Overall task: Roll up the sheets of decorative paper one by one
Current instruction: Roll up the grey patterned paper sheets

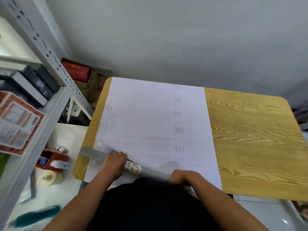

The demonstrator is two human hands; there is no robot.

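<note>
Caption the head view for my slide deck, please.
Both hands, left hand and right hand, rolling gridded decorative paper on wooden table.

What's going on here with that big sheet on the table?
A person is rolling up a sheet of decorative paper that lies backing-side up on a wooden table, its white back printed with a grid and numbers. Both hands grip the roll at the near edge: the left hand toward its left end, the right hand toward its right. Only a little is rolled; a grey ornamented pattern shows on the roll.

Bare tabletop (253, 139) right of sheet (150, 117)
</note>
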